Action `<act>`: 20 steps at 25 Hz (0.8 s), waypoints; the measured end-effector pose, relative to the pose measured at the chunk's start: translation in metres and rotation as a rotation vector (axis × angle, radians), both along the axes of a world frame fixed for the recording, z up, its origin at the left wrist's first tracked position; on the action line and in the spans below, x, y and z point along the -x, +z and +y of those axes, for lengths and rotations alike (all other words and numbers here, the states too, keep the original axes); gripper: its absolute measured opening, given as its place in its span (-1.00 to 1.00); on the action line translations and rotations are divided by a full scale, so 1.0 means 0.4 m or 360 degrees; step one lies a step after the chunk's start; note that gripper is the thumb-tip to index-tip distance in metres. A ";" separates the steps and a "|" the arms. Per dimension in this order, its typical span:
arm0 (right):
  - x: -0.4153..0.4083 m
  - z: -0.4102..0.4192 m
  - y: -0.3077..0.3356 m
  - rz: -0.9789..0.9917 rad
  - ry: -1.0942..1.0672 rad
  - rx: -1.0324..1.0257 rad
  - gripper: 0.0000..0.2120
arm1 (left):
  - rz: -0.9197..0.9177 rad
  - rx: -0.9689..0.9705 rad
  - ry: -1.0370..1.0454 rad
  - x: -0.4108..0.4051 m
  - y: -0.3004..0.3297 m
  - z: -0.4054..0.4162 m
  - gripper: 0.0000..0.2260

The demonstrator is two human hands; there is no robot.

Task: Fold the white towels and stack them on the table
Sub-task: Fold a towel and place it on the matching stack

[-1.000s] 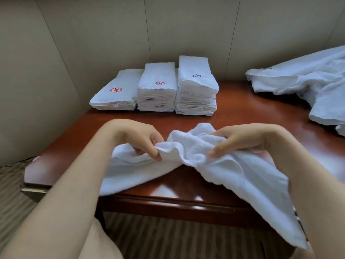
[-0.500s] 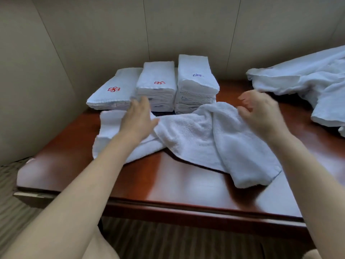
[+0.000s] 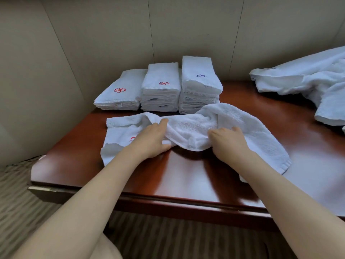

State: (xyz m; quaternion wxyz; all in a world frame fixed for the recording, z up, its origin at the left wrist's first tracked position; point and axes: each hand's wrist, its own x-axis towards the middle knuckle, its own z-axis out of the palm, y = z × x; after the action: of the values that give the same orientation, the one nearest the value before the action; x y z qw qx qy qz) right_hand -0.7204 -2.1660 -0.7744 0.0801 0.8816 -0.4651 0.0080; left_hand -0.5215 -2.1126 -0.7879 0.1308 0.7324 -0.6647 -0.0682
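Towel (image 3: 194, 126) in work: white, unfolded, rumpled, lying across the near-middle of the desk (image 3: 186, 176). It runs left to right with a raised bunch in the middle; the right end trails toward the near right part of the desk, the left end lies flatter with part of a red embroidered mark showing next to my wrist.

Both my hands are on it. Left hand (image 3: 149, 141): palm down on the left half, fingers reaching onto the bunched ridge, thumb tucked at the near edge of the cloth. Looks like a light grip on the fold, thumb under and fingers over. Right hand (image 3: 227, 142): palm down just right of the bunch, fingers curled into the cloth and mostly hidden by it, so it holds the towel there. Hands are near each other, the raised fold between them.

Behind the towel, against the wall (image 3: 186, 34): three stacks of folded white towels side by side, touching or nearly so. Left stack (image 3: 119, 94) is lowest, red logo on top. Middle stack (image 3: 161, 86) is taller, red logo. Right stack (image 3: 200, 83) is tallest, blue logo; the loose towel's far edge lies right up against its base.

Far right of the desk: heap of unfolded white towels (image 3: 308, 81), well apart from the one I hold.

Striped carpet (image 3: 28, 212) below the desk edge.
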 end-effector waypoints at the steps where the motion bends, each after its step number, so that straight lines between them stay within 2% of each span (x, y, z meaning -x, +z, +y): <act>1: 0.000 0.001 -0.002 0.0011 -0.0040 0.0032 -0.78 | 0.0000 -0.0029 0.0040 -0.005 0.001 0.002 -0.28; 3: -0.005 -0.003 -0.009 -0.0029 -0.0111 0.0087 -0.81 | -0.0189 -0.0105 0.0173 -0.014 0.002 0.006 -0.17; 4: -0.007 -0.008 -0.014 -0.0069 -0.0113 0.0098 -0.81 | -0.0236 -0.0140 0.0218 -0.017 0.004 0.009 -0.18; 5: -0.010 -0.012 -0.025 -0.0098 -0.0047 0.0096 -0.76 | -0.0186 -0.0176 0.0220 -0.019 0.008 0.013 -0.25; 7: -0.020 -0.024 -0.057 -0.0197 0.0203 -0.0009 -0.50 | -0.0072 -0.0235 0.0107 -0.013 0.022 0.023 -0.46; 9: -0.038 -0.036 -0.080 -0.0309 0.0336 -0.0144 -0.39 | -0.0224 -0.0232 0.0037 -0.005 0.029 0.027 -0.63; 11: -0.046 -0.046 -0.081 -0.0386 0.0240 -0.0267 -0.48 | -0.0396 -0.0170 0.0042 0.008 0.039 0.032 -0.73; 13: -0.049 -0.058 -0.043 -0.0340 0.0000 -0.0370 -0.66 | -0.0393 -0.0183 -0.0108 0.017 0.068 0.049 -0.79; 14: -0.048 -0.057 -0.007 -0.0286 -0.0090 -0.0411 -0.73 | -0.0263 -0.0252 -0.0283 0.016 0.090 0.061 -0.80; 15: -0.046 -0.056 0.028 -0.0214 -0.0129 -0.0447 -0.76 | -0.0004 -0.0369 -0.0444 0.012 0.117 0.079 -0.79; 17: -0.029 -0.050 0.076 -0.0217 -0.0091 -0.0519 -0.85 | 0.0867 -0.0679 -0.0636 0.006 0.179 0.124 -0.79; 18: -0.018 -0.050 0.088 -0.0358 -0.0073 -0.0485 -0.90 | 0.1255 -0.0699 -0.0618 -0.004 0.198 0.133 -0.77; 19: -0.007 -0.054 0.092 -0.0522 -0.0104 -0.0302 -0.88 | 0.1471 -0.0601 -0.0542 -0.016 0.207 0.134 -0.76; 20: 0.002 -0.053 0.089 -0.0646 -0.0208 0.0051 -0.78 | 0.1500 -0.0436 -0.0423 -0.027 0.210 0.129 -0.75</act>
State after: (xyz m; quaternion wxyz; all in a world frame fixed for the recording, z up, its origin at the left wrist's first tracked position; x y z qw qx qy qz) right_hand -0.7211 -2.1874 -0.7388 -0.0008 0.8284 -0.5278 0.1875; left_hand -0.5106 -2.0609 -0.7039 0.3094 0.5416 -0.6058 -0.4939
